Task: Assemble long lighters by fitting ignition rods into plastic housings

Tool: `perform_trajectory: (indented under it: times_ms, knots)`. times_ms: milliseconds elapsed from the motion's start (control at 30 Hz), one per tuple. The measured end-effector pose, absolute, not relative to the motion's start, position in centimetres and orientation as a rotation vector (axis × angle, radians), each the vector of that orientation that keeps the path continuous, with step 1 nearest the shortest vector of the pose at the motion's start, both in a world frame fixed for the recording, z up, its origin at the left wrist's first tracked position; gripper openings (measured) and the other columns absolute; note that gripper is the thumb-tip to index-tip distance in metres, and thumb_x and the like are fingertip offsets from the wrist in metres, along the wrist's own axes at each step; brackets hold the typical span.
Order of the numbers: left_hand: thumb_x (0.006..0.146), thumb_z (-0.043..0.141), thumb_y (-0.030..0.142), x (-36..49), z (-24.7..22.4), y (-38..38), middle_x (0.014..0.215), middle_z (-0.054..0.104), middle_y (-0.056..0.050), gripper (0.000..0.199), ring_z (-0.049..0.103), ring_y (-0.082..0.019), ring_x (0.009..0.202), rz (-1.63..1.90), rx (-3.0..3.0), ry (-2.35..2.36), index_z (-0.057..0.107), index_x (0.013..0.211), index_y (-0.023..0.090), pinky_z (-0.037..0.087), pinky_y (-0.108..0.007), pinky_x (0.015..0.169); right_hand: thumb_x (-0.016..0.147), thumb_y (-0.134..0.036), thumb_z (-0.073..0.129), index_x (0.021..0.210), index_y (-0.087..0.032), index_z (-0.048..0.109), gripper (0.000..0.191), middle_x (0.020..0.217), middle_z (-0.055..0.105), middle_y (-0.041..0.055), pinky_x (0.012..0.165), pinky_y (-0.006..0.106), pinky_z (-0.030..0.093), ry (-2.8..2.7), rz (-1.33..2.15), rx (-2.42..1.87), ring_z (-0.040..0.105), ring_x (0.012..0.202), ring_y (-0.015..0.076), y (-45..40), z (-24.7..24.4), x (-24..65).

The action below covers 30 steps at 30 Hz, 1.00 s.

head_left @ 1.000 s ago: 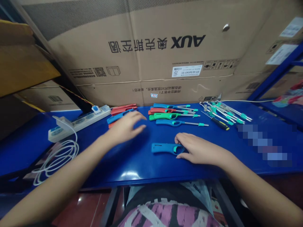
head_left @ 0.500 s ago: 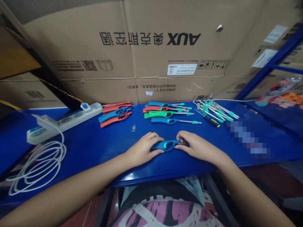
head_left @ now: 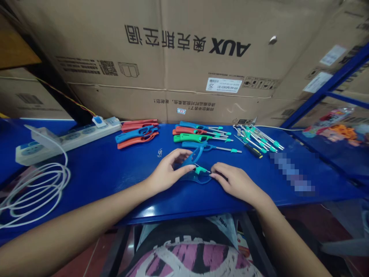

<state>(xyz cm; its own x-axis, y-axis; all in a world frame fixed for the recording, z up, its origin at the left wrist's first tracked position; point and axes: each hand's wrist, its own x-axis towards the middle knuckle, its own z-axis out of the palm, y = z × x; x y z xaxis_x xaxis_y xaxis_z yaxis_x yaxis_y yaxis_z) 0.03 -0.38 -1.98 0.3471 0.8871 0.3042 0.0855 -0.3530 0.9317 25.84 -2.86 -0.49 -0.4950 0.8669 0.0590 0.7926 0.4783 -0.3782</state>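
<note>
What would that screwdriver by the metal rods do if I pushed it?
The screwdriver might roll a little, since its handle looks rounded. It would probably stay stiff, having a straight metal shaft. It could nudge the metal rods lying close beside it.

Dim light; pale glare on blue tabletop (head_left: 138, 169); soft focus; pixelated patch (head_left: 292, 173) rightward.

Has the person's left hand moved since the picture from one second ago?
Yes: judged against the white power strip, the left hand has moved to the right and nearer the camera.
</note>
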Motion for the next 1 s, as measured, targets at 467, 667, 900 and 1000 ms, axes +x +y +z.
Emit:
perform_trajectory:
  times_ms: [467,667,900,1000]
  knots:
    - [0.094,0.057,0.033,-1.3,-0.6,-0.2,0.091,0.060,-0.002,0.016,0.060,-0.019,0.084,0.801,2.120,1.153,0.060,0.101,0.019,0.047,-0.034,0.079,0.105,-0.040,0.039,0.105,-0.026,0.053,0.020,0.099,0.068,0.0017,0.071,0.031,0.045,-2.390,0.424,-1.498,0.065,0.083,0.0199,-3.4,-0.3,25.9]
    - [0.091,0.068,0.041,-0.8,-1.1,-0.5,0.099,0.062,-0.006,0.025,0.062,-0.023,0.088,0.492,2.356,1.157,0.065,0.094,0.016,0.048,-0.034,0.079,0.107,-0.037,0.039,0.100,-0.025,0.060,0.025,0.100,0.069,0.0024,0.075,0.029,0.046,-2.366,0.301,-1.354,0.066,0.090,0.0184,-3.0,-0.1,25.6]
    - [0.094,0.062,0.037,-2.1,0.1,0.5,0.090,0.066,-0.005,0.022,0.062,-0.021,0.082,0.568,2.341,1.117,0.064,0.087,0.017,0.045,-0.031,0.073,0.103,-0.031,0.047,0.090,-0.023,0.063,0.022,0.088,0.069,0.0020,0.072,0.028,0.045,-2.228,0.289,-1.262,0.064,0.080,0.0172,-2.5,0.0,26.8]
    - [0.091,0.064,0.039,-3.2,1.1,1.4,0.083,0.065,-0.005,0.025,0.060,-0.020,0.075,0.677,2.315,1.242,0.065,0.081,0.016,0.041,-0.030,0.067,0.100,-0.030,0.052,0.083,-0.021,0.061,0.021,0.077,0.064,0.0007,0.066,0.027,0.044,-1.966,0.243,-1.221,0.059,0.070,0.0153,-2.2,0.7,28.5]
